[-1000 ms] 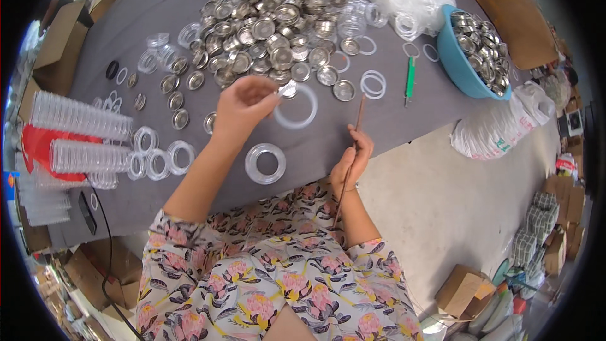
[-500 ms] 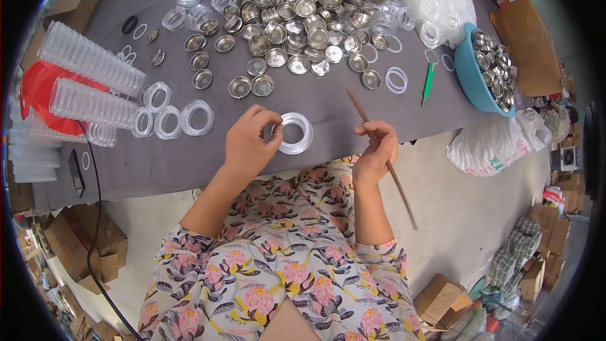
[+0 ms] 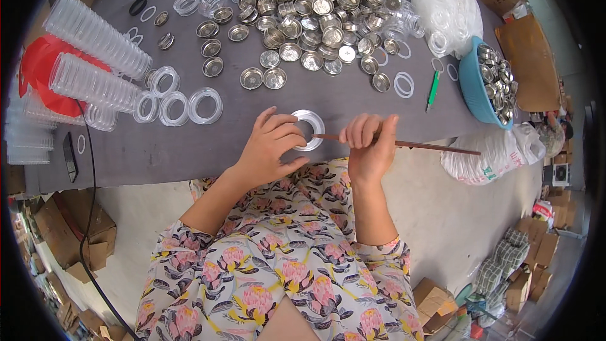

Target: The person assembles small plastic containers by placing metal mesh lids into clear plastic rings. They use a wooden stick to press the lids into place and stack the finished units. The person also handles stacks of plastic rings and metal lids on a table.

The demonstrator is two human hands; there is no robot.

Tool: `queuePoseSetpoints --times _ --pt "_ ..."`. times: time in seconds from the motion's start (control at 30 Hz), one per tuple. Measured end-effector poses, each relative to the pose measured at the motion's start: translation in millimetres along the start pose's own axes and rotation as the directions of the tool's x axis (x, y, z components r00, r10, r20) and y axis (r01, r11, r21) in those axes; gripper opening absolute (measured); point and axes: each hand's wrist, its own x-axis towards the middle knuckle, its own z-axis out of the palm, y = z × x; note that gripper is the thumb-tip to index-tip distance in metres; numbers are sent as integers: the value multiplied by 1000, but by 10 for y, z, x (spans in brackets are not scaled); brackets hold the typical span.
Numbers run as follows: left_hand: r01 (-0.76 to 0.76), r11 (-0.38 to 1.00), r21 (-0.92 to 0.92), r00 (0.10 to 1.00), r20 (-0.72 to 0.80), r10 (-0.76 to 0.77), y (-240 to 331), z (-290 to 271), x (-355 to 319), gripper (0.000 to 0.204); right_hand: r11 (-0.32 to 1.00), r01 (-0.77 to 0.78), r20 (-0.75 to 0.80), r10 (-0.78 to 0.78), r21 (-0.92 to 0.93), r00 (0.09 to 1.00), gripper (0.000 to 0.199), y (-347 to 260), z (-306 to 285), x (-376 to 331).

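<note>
We saw the left hand [image 3: 268, 151] pinching a clear ring [image 3: 307, 130] at the table [image 3: 189, 145] edge — steadied for the stick [image 3: 404, 144], which the right hand [image 3: 368, 145] fisted at 3 o'clock, tip in the ring's hole. Metal caps [image 3: 315, 12] lay at 12.

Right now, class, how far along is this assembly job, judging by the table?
Done: three clear rings lie in a row. In hand: left hand holds a clear ring; right hand points a stick into it. Left: the heap of metal caps remains.
</note>
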Motion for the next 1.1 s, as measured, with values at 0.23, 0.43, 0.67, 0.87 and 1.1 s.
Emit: queuePoseSetpoints --times 0.23,0.43,0.67,0.87,1.1 --pt "242 837 -490 914 -173 -366 43 273 61 67 960 -179 3 183 214 983 61 225 67 -58" --pt "224 835 -503 944 -101 -314 -58 337 68 74 992 112 118 -119 65 986 61 472 322 148" --pt "247 826 -506 920 -145 -364 -32 339 17 73 947 -21 283 116 -319 952 58 118 127 156" --pt "238 810 -535 921 -139 -363 -69 404 1 83 992 -93 181 106 -83 978 59 356 393 15" --pt "261 691 -674 903 -82 -421 -61 430 -28 105 934 -48 198 125 -354 972 55 201 342 319"
